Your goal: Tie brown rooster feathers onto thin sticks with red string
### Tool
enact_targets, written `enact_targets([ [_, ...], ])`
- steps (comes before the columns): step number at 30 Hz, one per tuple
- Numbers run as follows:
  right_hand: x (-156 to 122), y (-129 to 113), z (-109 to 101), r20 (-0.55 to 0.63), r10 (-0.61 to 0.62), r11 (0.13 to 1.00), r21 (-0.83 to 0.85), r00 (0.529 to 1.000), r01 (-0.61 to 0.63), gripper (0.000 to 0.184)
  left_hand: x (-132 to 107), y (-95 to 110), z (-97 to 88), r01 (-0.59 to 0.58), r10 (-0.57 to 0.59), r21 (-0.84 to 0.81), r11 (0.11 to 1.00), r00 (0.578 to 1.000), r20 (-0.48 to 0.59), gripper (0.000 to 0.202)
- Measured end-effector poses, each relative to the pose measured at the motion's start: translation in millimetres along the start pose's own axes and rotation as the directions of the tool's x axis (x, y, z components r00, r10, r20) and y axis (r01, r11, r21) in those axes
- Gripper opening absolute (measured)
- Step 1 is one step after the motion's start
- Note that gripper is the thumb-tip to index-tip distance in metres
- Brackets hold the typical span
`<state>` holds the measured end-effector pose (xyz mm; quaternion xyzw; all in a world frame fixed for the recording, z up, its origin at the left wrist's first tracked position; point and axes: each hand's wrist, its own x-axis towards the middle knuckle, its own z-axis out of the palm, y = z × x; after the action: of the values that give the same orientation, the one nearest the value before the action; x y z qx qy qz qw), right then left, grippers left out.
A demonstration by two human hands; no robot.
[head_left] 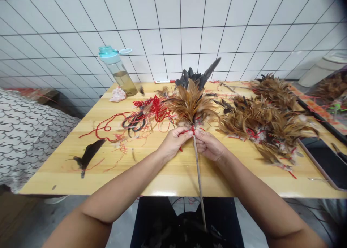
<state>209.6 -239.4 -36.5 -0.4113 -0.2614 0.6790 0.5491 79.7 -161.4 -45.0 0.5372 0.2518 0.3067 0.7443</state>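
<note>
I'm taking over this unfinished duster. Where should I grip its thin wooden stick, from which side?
Probably take the thin wooden stick by its bare shaft just below the left hand and right hand, from the near edge of the pale wooden table. Both pinch red thread under the brown feather bundle, so only the shaft below is free.

Two bare hands meet over a wooden table (173, 172). The left hand (173, 142) and right hand (208, 145) pinch red thread at the base of a brown feather bundle (191, 103) fixed on a thin stick (199, 179) that slants down toward the person. Loose red string (151, 109) and scissors (134, 121) lie to the left, a heap of brown feathers (265, 114) to the right. A water bottle (118, 71) stands by the tiled wall.
</note>
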Motion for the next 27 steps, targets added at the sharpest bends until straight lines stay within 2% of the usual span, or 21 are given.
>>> enact_targets([
  [3,-0.5,-0.3,0.2,0.022,-0.010,1.000,-0.030,1.000,0.010,0.050,0.0,-1.5,-4.1,-0.094,0.086,0.213,0.973,0.995,0.047,0.034],
  [6,0.0,0.6,0.6,0.001,-0.051,0.996,-0.076,0.999,0.051,0.048,-0.8,0.6,-7.3,-0.160,0.125,0.399,0.903,0.986,0.112,0.036],
  [8,0.4,1.1,1.2,-0.038,-0.117,0.987,-0.117,0.992,0.112,0.045,-1.2,3.6,-8.1,-0.196,0.135,0.438,0.877,0.977,0.167,0.035],
  [12,-0.2,0.2,2.9,-0.095,-0.229,0.956,-0.211,0.969,0.205,0.044,0.0,7.2,-8.8,-0.235,0.134,0.410,0.881,0.956,0.260,0.033],
  [17,-0.3,-0.4,2.3,-0.137,-0.300,0.941,-0.209,0.944,0.268,0.042,4.8,2.6,-21.6,-0.097,0.023,0.437,0.894,0.985,0.171,0.042],
  [19,2.2,1.5,-0.4,-0.156,-0.302,0.946,-0.170,0.940,0.275,0.043,5.2,5.4,-28.6,-0.105,0.056,0.523,0.846,0.992,0.110,0.042],
  [21,6.8,4.9,-3.9,-0.183,-0.291,0.953,-0.140,0.939,0.268,0.042,2.6,15.4,-30.4,-0.203,0.223,0.671,0.713,0.973,0.057,0.035],
  [23,12.9,9.3,-6.7,-0.222,-0.308,0.948,-0.159,0.925,0.277,0.040,-3.6,31.5,-21.9,-0.330,0.437,0.805,0.493,0.894,0.099,0.026],
  [25,19.3,14.0,-7.6,-0.241,-0.398,0.893,-0.322,0.885,0.314,0.037,-11.6,48.7,-1.1,-0.466,0.550,0.844,0.267,0.792,0.264,0.020],
  [27,24.6,17.3,-6.7,-0.222,-0.509,0.790,-0.506,0.832,0.348,0.035,-16.8,60.4,30.2,-0.622,0.534,0.776,0.105,0.693,0.484,0.019],
])
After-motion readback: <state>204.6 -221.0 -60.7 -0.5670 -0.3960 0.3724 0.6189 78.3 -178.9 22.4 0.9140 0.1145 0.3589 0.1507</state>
